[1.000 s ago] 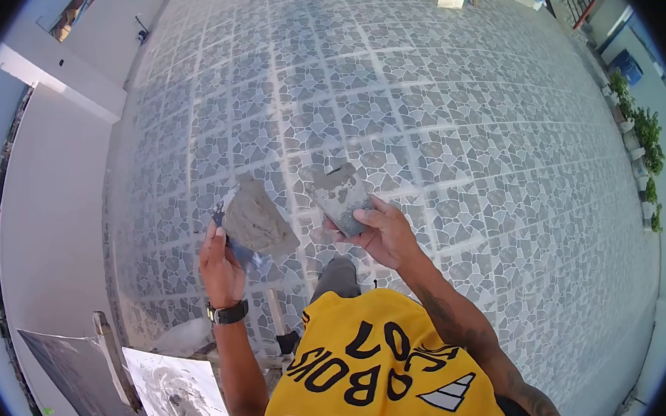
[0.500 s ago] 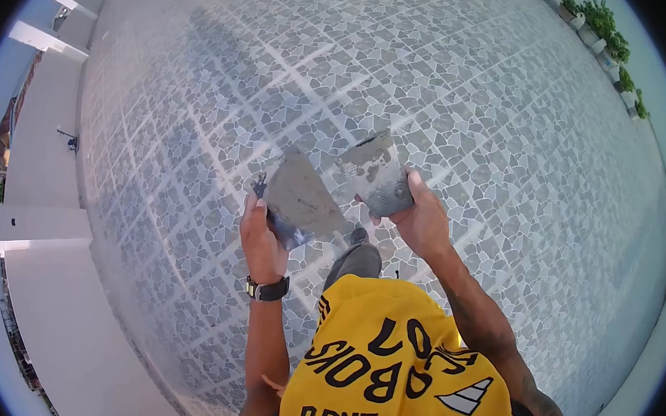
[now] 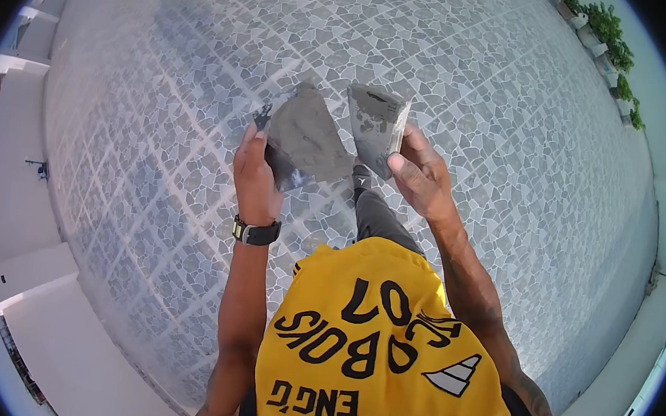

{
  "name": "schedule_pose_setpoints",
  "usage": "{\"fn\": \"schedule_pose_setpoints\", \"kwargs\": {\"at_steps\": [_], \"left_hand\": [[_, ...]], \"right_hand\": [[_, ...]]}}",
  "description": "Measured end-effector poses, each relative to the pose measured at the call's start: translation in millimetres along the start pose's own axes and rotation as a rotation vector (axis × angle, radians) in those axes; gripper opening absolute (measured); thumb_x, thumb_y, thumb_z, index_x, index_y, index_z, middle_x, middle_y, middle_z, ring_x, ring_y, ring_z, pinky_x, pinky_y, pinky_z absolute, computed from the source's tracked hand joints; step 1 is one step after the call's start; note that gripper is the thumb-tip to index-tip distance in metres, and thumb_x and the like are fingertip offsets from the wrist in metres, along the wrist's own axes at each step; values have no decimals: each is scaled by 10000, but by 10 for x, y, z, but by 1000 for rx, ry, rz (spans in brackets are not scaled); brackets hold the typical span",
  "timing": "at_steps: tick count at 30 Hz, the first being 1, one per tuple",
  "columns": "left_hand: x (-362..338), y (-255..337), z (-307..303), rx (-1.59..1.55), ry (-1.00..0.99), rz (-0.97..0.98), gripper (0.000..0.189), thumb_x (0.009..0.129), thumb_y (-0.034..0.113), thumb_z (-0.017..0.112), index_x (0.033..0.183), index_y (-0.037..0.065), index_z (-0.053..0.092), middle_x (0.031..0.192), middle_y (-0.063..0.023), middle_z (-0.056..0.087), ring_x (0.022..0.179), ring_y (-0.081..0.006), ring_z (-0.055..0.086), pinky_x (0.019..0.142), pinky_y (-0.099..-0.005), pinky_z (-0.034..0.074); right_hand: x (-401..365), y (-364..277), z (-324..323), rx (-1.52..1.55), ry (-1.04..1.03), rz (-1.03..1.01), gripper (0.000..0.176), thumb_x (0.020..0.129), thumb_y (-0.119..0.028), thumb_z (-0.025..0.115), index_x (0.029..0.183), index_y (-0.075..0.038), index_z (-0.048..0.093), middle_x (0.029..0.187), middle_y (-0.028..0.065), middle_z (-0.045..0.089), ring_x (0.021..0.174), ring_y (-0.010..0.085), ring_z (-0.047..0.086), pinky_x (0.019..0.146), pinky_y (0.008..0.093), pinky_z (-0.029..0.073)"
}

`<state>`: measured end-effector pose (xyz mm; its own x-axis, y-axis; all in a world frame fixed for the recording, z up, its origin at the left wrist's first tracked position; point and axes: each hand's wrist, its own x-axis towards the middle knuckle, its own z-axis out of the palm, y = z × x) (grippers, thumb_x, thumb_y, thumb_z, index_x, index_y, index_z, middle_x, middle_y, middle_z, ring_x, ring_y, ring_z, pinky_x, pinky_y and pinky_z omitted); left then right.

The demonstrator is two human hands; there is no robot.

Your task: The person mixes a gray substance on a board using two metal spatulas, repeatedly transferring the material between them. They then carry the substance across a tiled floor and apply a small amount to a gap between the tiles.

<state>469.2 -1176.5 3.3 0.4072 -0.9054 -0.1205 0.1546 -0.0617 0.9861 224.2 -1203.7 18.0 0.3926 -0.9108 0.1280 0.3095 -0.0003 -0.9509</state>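
My left hand (image 3: 258, 171) is closed on the edge of a dark, shiny holder (image 3: 279, 170) whose exact kind I cannot make out. Spread over it is a thick layer of grey mortar-like paste (image 3: 312, 133). To the right, my right hand (image 3: 423, 176) pinches a flat, four-sided piece (image 3: 376, 125), smeared with grey paste on its face, between thumb and fingers. A narrow gap separates the flat piece from the paste. Both are held in the air in front of my body, above the tiled floor.
Grey stone-patterned tiles (image 3: 208, 276) cover the floor. A low white wall (image 3: 69, 327) runs along the left. Potted plants (image 3: 609, 42) line the upper right edge. My shoe (image 3: 361, 180) shows beneath the held things.
Both hands have moved up and away from my body in the view. The flat piece in my right hand has turned, now showing its smeared face and right edge. Both grips remain closed.
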Motion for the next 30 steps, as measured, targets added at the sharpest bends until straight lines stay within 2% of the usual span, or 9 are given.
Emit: {"fn": "schedule_pose_setpoints", "kwargs": {"at_steps": [3, 6, 8, 11, 16, 19, 21, 23, 30], "left_hand": [[799, 105, 470, -221, 41, -174, 441, 1013, 208, 440, 1355, -70, 448, 1351, -170, 531, 1201, -219, 548, 997, -363, 464], [1423, -21, 616, 178, -61, 173, 427, 1019, 221, 447, 1333, -68, 468, 1368, -176, 525, 1198, -210, 551, 1002, -351, 460], [1946, 59, 797, 239, -58, 210, 429, 1020, 224, 449, 1335, -67, 471, 1351, -170, 542, 1190, -207, 557, 1000, -344, 459], [2566, 436, 1125, -62, -100, 67, 440, 1021, 228, 448, 1351, -63, 469, 1323, -150, 568, 1175, -198, 568, 993, -331, 459], [3854, 406, 1418, -359, -62, -134, 460, 1017, 221, 446, 1382, -58, 454, 1298, -110, 590, 1160, -185, 581, 983, -323, 456], [4576, 498, 1576, -324, 17, -139, 461, 1013, 213, 453, 1389, -55, 453, 1299, -115, 592, 1159, -189, 580, 993, -324, 445], [5018, 440, 1654, -265, -4, 13, 485, 1010, 200, 457, 1407, -78, 427, 1300, -124, 588, 1152, -176, 575, 996, -301, 438], [5516, 467, 1752, -362, 154, -126, 502, 1008, 189, 456, 1408, -109, 405, 1268, -132, 602, 1133, -154, 575, 974, -272, 445], [6685, 484, 2097, -327, 177, -102, 511, 1011, 188, 437, 1425, -107, 386, 1333, -139, 564, 1186, -180, 555, 1020, -299, 422]], "right_hand": [[789, -186, -317, -114, -123, -7, 563, 976, -217, 606, 1450, 3, 396, 1404, 158, 481, 1297, 253, 487, 1083, 412, 396], [1629, -299, -614, -304, -234, -123, 566, 926, -200, 647, 1423, -16, 449, 1435, 185, 458, 1311, 287, 484, 1088, 414, 400], [2279, -385, -823, -493, -309, -195, 581, 892, -188, 674, 1414, -38, 468, 1442, 185, 457, 1315, 305, 484, 1085, 415, 409], [3014, -391, -1105, -718, -389, -222, 610, 834, -156, 712, 1401, -88, 498, 1450, 164, 456, 1319, 330, 482, 1081, 413, 425], [4201, -178, -1636, -938, -452, -163, 665, 802, -85, 723, 1418, -136, 477, 1424, 133, 467, 1301, 330, 493, 1042, 411, 479], [4936, 2, -1978, -974, -477, -37, 675, 797, -70, 727, 1419, -150, 475, 1420, 123, 466, 1292, 325, 500, 1024, 405, 498], [5354, -7, -2146, -961, -456, 65, 677, 792, -59, 733, 1414, -153, 481, 1416, 123, 468, 1282, 323, 507, 1009, 397, 510], [5895, -48, -2272, -988, -460, -7, 690, 781, -52, 738, 1414, -156, 483, 1404, 127, 474, 1263, 327, 517, 993, 401, 519], [7538, -426, -2469, -1186, -690, -260, 690, 741, -52, 752, 1382, -148, 514, 1351, 141, 485, 1155, 336, 543, 954, 419, 521]]}}
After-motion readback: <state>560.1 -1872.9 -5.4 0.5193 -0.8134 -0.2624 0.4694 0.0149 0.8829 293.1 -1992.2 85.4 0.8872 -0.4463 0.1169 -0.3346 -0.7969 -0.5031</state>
